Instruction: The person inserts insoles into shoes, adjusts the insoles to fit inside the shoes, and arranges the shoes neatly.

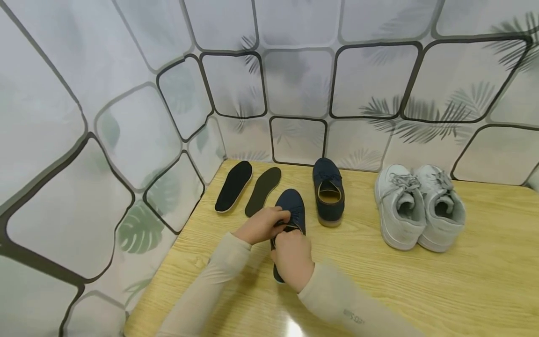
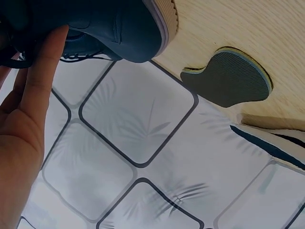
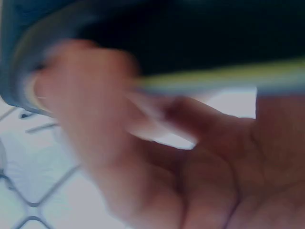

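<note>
My left hand grips a navy lace-up shoe around its laces and opening. In the left wrist view, a finger lies along the upper of the shoe, its toe and ribbed sole edge showing. My right hand is at the heel end and holds a dark insole, whose end sticks out below the fist. The right wrist view is blurred; there the fingers curl around the yellow-and-pale-blue edge of the insole, beside the shoe opening. The front of this insole is hidden.
A black insole and a dark grey insole lie at the left on the wooden table. Another navy shoe stands behind to the right. White sneakers stand farther right. Patterned fabric encloses the back and left.
</note>
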{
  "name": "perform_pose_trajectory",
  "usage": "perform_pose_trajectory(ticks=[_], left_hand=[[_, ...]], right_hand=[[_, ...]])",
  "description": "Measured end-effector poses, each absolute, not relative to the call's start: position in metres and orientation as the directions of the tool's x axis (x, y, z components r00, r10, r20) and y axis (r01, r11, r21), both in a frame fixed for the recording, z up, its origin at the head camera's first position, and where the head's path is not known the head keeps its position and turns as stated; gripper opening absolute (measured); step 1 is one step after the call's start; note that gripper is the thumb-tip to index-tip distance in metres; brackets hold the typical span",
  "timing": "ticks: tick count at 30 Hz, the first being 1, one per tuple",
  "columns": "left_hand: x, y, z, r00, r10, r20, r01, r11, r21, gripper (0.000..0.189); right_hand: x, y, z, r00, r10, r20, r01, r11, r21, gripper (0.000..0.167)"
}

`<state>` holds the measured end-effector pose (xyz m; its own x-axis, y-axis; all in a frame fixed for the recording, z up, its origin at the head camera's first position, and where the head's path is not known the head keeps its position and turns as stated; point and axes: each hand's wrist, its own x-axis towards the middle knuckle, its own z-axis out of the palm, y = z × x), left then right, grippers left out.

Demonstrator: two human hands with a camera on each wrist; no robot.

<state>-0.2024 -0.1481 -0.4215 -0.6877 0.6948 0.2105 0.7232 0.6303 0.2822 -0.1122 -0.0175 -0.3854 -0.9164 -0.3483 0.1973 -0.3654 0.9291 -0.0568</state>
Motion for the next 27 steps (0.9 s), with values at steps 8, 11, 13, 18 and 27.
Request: perform_pose_trajectory(ticks=[8,11,13,18,27], left_hand=[[-0.201,-0.149,-0.421,-0.697,0.682,0.221,0.715,0.644,0.272,0.018],[-0.201,-0.149,-0.42,-0.703,0.677,0.218,0.71,0.649,0.272,0.017],[-0.201,-0.149,-0.42,-0.707,0.676,0.207,0.705,0.654,0.274,0.016],[-0.201,-0.147,-0.421,-0.706,0.679,0.199,0.706,0.655,0.27,0.017],[-0.2,-0.147,-0.421,-0.692,0.688,0.22,0.72,0.635,0.279,0.016]], right_hand=[[-0.077,-0.014,-0.37,-0.917,-0.396,0.036,-0.398,0.914,-0.075,0.05],[-0.076,-0.012,-0.374,-0.904,-0.409,0.127,-0.424,0.897,-0.128,0.035],[-0.078,-0.011,-0.377,-0.894,-0.414,0.169,-0.438,0.887,-0.144,0.029],[-0.088,-0.008,-0.383,-0.865,-0.448,0.226,-0.489,0.855,-0.174,0.019],[-0.113,-0.001,-0.394,-0.822,-0.494,0.282,-0.565,0.769,-0.299,0.03]])
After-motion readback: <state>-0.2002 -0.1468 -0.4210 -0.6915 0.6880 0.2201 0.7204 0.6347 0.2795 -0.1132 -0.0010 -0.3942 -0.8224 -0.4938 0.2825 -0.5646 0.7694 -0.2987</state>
